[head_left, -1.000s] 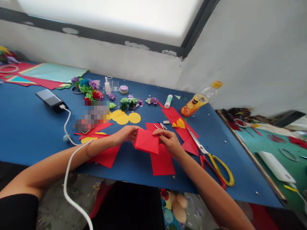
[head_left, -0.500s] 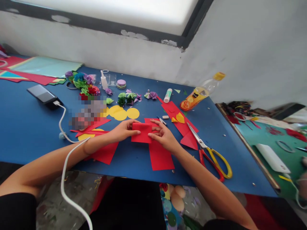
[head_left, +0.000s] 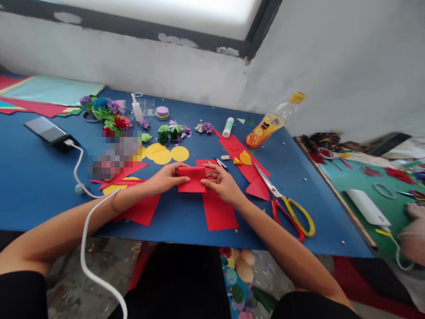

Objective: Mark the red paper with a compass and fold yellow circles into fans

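A small piece of red paper (head_left: 191,180), with a fold along its upper part, is held up over the blue table. My left hand (head_left: 171,175) pinches its left edge, thumb in front and fingers behind. At the right edge, my right hand (head_left: 223,182) grips it the same way. Beneath and beside my right hand lies a red paper strip (head_left: 220,212). Another red sheet (head_left: 146,208) lies under my left forearm. To the right rest open scissors (head_left: 282,199) with red and yellow handles.
Yellow paper circles (head_left: 162,154), crumpled paper flowers (head_left: 174,133), a glue stick (head_left: 228,127) and an orange drink bottle (head_left: 270,126) stand or lie farther back. A white cable (head_left: 83,252) runs from a phone (head_left: 49,133) across my left forearm. Another person's hand (head_left: 413,235) is at the far right.
The view has shifted slightly, so the table things appear a little farther left and higher. Both hands keep hold of the red paper, and its upper fold looks flatter and more even.
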Motion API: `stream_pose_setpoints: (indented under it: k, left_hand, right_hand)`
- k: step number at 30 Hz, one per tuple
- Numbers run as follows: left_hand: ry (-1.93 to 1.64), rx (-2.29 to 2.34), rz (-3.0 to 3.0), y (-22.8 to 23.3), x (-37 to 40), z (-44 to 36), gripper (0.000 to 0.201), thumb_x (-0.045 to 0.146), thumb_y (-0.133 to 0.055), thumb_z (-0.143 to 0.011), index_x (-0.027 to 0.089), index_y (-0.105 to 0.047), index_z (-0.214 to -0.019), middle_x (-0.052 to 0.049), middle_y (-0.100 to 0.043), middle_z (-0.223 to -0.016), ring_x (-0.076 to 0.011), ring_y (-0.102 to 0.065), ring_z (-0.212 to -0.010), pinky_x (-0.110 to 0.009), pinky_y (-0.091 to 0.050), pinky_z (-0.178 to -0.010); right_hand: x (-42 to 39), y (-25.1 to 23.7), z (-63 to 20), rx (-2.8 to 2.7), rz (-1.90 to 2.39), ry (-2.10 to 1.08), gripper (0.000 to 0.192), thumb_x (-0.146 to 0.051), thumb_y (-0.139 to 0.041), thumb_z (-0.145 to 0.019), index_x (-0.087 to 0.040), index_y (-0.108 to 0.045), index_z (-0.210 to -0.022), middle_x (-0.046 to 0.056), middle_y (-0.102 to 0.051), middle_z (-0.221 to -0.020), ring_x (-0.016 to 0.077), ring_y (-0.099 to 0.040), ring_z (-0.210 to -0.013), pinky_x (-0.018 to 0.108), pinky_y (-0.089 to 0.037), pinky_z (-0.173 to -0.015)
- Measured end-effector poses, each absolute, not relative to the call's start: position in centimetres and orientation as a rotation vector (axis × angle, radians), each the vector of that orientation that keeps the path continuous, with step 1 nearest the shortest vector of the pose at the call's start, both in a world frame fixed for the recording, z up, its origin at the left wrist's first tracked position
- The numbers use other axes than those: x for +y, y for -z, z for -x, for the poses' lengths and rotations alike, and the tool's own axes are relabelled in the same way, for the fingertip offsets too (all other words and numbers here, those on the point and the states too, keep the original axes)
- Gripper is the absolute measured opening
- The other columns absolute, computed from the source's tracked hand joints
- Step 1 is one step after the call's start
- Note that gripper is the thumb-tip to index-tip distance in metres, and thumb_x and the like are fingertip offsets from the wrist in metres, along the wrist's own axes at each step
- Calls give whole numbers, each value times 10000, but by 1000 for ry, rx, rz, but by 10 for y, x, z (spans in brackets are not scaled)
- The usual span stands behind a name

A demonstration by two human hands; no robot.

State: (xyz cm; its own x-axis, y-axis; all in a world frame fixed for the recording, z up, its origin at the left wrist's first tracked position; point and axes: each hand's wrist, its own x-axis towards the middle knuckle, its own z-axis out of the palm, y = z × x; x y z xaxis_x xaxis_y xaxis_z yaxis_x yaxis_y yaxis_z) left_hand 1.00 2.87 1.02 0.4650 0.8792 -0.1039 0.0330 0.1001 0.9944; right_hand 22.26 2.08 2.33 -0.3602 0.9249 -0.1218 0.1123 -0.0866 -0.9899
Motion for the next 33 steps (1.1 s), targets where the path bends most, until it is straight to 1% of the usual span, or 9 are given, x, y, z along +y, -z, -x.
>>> stream_pose_setpoints:
  k: [9,13,16,20,22,24,26,28,33]
  left_hand:
    - [-791,1063,-1719,-10,25,-5,370,289,-582,-797,137,-519,-1129,-102,-617,-1077,-178,-620,-891,-324,-523,-755]
    - [-758,1132,-2002,-11,19,-4,342,178,-537,-796,150,-524,-1136,-80,-630,-1031,-169,-611,-869,-309,-514,-751]
    - [-688,1164,-2214,-11,14,-6,343,121,-495,-789,152,-530,-1129,-89,-625,-1078,-187,-615,-913,-324,-514,-775]
    - [-583,1193,-2482,-9,11,-10,273,127,-486,-814,147,-582,-1069,-113,-616,-1145,-243,-588,-1008,-386,-493,-846]
    - [-536,1185,-2594,-7,9,-12,265,126,-469,-843,129,-596,-1075,-130,-605,-1188,-253,-576,-1047,-396,-476,-882]
    - [-493,1160,-2689,-4,6,-14,300,111,-420,-882,116,-583,-1133,-136,-589,-1233,-248,-555,-1104,-387,-462,-906]
    - [-456,1134,-2764,-2,3,-16,341,103,-370,-914,103,-549,-1204,-137,-568,-1275,-235,-533,-1153,-373,-448,-924]
    - [-432,1129,-2813,-1,0,-18,348,158,-364,-939,82,-525,-1239,-146,-551,-1301,-237,-517,-1180,-373,-434,-943]
    - [-379,1160,-2865,-3,-6,-18,476,378,-387,-949,57,-488,-1285,-162,-506,-1350,-261,-504,-1204,-373,-419,-966]
  right_hand:
    - [20,-25,-223,-1635,1232,-1443,492,-239,-696,-681,-183,-523,-1139,-19,-544,-774,127,-603,-709,289,-530,-701]
    - [18,-26,-225,-1818,1322,-1466,484,-216,-651,-722,-179,-500,-1180,27,-555,-952,92,-593,-636,273,-526,-645]
    - [15,-27,-224,-1999,1398,-1285,485,-177,-625,-750,-176,-480,-1213,64,-563,-1057,80,-575,-581,279,-528,-617]
    - [9,-31,-221,-2290,1447,-873,438,-158,-632,-778,-157,-511,-1200,95,-565,-1095,104,-586,-594,351,-551,-706]
    - [7,-32,-220,-2407,1469,-663,438,-194,-633,-800,-146,-513,-1219,131,-540,-1144,151,-621,-670,391,-559,-718]
    - [5,-31,-221,-2498,1436,-489,433,-211,-615,-824,-123,-513,-1235,164,-527,-1170,231,-643,-856,420,-558,-771]
    - [5,-28,-222,-2578,1335,-377,403,-186,-586,-843,-103,-526,-1232,175,-542,-1167,281,-592,-1050,434,-528,-875]
    - [8,-24,-224,-2625,1237,-339,373,-150,-558,-854,-96,-541,-1223,172,-561,-1161,279,-560,-1117,430,-497,-942]
    - [14,-19,-228,-2630,1139,-342,350,-137,-537,-865,-131,-555,-1214,151,-579,-1174,244,-572,-1108,418,-512,-932]
